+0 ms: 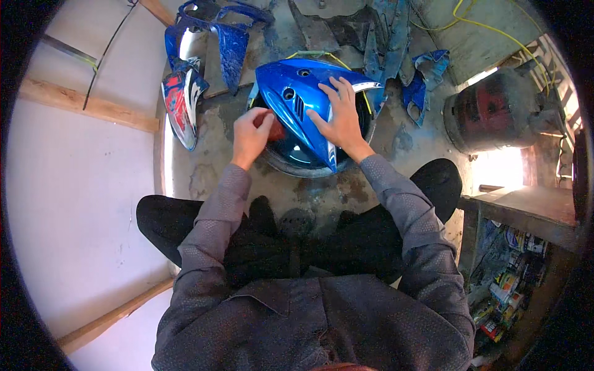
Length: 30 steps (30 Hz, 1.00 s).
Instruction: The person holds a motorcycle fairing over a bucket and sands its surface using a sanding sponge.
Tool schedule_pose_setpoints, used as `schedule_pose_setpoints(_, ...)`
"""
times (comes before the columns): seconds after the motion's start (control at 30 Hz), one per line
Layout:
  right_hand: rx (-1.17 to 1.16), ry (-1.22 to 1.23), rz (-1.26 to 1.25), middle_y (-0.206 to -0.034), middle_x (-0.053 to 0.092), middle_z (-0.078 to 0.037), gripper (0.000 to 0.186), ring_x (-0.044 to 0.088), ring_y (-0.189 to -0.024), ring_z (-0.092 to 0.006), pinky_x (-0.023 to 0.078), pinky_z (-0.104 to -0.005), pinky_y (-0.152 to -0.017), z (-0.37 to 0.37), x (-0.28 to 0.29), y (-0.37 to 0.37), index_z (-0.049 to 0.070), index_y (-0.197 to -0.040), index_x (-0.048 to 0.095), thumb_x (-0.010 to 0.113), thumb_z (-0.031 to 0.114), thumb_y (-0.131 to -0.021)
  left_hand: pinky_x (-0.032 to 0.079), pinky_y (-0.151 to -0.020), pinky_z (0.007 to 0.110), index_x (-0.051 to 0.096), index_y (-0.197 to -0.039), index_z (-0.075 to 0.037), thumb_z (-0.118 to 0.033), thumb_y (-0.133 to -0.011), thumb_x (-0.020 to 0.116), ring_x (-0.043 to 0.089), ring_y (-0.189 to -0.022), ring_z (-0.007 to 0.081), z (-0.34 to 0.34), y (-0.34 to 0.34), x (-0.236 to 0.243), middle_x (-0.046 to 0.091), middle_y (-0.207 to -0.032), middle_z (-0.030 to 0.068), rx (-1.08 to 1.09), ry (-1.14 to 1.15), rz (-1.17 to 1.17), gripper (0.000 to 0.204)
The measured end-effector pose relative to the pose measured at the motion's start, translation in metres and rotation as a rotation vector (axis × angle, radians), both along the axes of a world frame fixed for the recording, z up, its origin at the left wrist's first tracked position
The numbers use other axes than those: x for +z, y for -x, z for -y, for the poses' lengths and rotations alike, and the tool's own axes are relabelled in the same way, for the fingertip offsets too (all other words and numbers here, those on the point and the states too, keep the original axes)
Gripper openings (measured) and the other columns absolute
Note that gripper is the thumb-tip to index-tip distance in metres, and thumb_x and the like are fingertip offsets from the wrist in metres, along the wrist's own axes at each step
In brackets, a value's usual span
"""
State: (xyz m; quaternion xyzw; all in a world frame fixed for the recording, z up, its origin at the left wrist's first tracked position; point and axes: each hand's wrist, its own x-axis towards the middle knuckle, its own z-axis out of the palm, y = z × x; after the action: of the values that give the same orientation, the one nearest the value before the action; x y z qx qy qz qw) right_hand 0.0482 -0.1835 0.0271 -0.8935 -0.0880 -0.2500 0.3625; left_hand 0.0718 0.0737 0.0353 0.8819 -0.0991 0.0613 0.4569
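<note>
1. You can't read any words or numbers here.
2. Low on your right, the little pile of small cans and packs in yellow, red, white and blue (506, 287) has what look like labels (493, 329), but they are too tiny and blurry for you to read.
3. Higher up on your right, the big round grey metal tank (461, 120) has a dark red patch (490, 104). You can't tell if it's a sign.

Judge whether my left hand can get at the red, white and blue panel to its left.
Probably yes: floor shows between the left hand and the red, white and blue panel, with nothing visible blocking that path. The hand may be holding a reddish-brown piece, though.
</note>
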Motion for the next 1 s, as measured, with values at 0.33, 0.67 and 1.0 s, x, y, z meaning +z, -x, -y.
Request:
schedule_pose_setpoints(0.33, 0.005, 0.012, 0.002, -0.154, 0.049, -0.027, 0.071, 0.034, -0.152, -0.0490, 0.032, -0.0570, -0.126, 0.000, 0.003, -0.002, 0.004, -0.141, 0.063, 0.086, 0.034, -0.081, 0.057, -0.083, 0.033, 0.074, -0.108, -0.005, -0.012, -0.088, 0.085, 0.075, -0.092, 0.0172, -0.013, -0.022, 0.043, 0.079, -0.103, 0.0082, 0.050, 0.041, -0.024, 0.024)
schedule_pose_setpoints(0.67, 0.011, 0.011, 0.016, -0.153, 0.049, -0.027, 0.071, 0.035, -0.152, -0.0489, 0.033, -0.0576, -0.126, -0.002, -0.001, -0.003, 0.006, -0.141, 0.062, 0.087, 0.035, -0.082, 0.056, -0.098, 0.047, 0.064, -0.131, -0.009, 0.001, -0.086, 0.076, 0.069, -0.113, 0.0386, 0.012, 0.007, -0.002, 0.075, -0.122, 0.0109, -0.290, -0.280, 0.418, 0.048)
schedule_pose_setpoints(1.0, 0.008, 0.023, 0.015, -0.154, 0.049, -0.026, 0.071, 0.034, -0.152, -0.0490, 0.033, -0.0576, -0.126, -0.005, 0.002, -0.003, 0.006, -0.142, 0.062, 0.087, 0.035, -0.081, 0.052, -0.110, 0.047, 0.065, -0.134, -0.006, -0.001, -0.095, 0.069, 0.074, -0.116, 0.0311, -0.007, 0.017, -0.013, 0.076, -0.128, 0.0133, -0.476, -0.284, 0.375, 0.039)
